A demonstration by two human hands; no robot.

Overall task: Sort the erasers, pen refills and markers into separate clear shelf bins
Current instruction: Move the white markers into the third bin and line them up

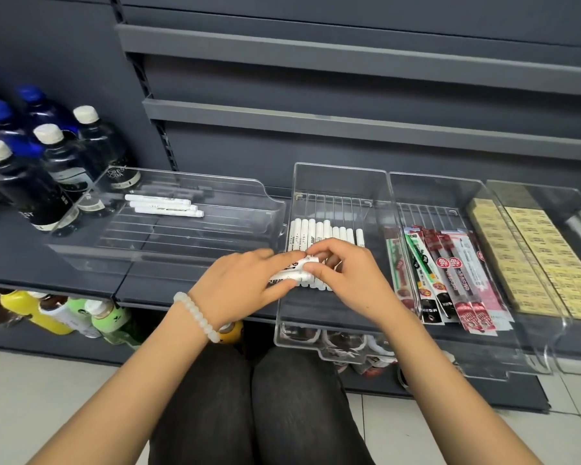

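Shelf [47, 263] carries four clear bins. Left bin [249, 203]: three white markers [165, 205] not yet moved. Centre bin [379, 182]: marker row [322, 231], upright side by side. Next bin [463, 196]: pen refills [450, 276]. Far right bin [564, 203]: erasers [524, 250]. Step in hand looks like marker sorting. Left hand [245, 280] and right hand [353, 273], fingers curled, together pinch a marker bundle [296, 271] over the centre bin. Next, I'd guess: seat the bundle beside the row, then fetch the left three.
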